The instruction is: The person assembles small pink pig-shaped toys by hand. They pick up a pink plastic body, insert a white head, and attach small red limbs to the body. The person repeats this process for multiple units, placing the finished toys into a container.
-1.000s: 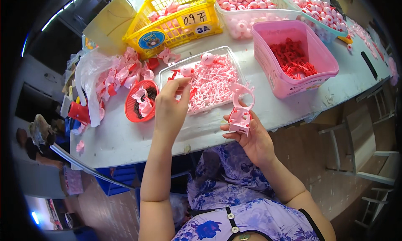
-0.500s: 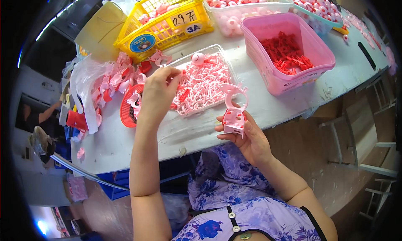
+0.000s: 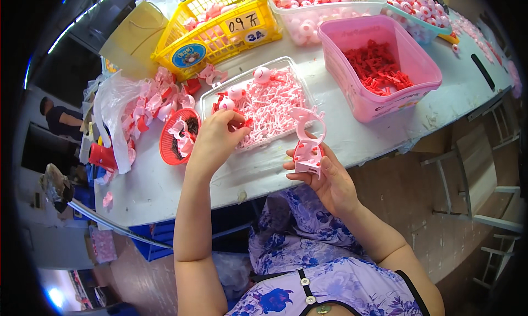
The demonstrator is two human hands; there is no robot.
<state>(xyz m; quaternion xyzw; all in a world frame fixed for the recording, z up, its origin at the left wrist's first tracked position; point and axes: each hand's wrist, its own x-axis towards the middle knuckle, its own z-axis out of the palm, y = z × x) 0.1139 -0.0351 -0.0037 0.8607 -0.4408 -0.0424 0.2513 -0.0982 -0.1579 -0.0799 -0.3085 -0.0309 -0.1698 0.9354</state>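
Note:
My right hand [image 3: 336, 187] holds a pink plastic part [image 3: 308, 155] upright at the table's near edge. The part has a boxy base with small red pieces on it and a curved, open-topped ring above. My left hand [image 3: 217, 139] is over the near left corner of a clear tray [image 3: 278, 132], its thumb and fingertips pinched together. A little red shows by those fingertips; whether they grip it is unclear. Many small pale pink plastic pieces [image 3: 275, 104] fill the tray, and a few white-and-pink balls [image 3: 262, 75] with red parts lie on top.
Left of the tray stands a red basket [image 3: 164, 145] holding dark bits and pink parts. Pink and red pieces [image 3: 157, 104] are heaped beside a plastic bag [image 3: 113, 112]. Farther back are a yellow basket [image 3: 220, 38], a pink tub [image 3: 352, 90] of red pieces, and bins of balls [image 3: 308, 14].
My left hand has come down and slightly right toward the tray's near corner, uncovering balls on its left side. My right hand and the pink part have barely moved.

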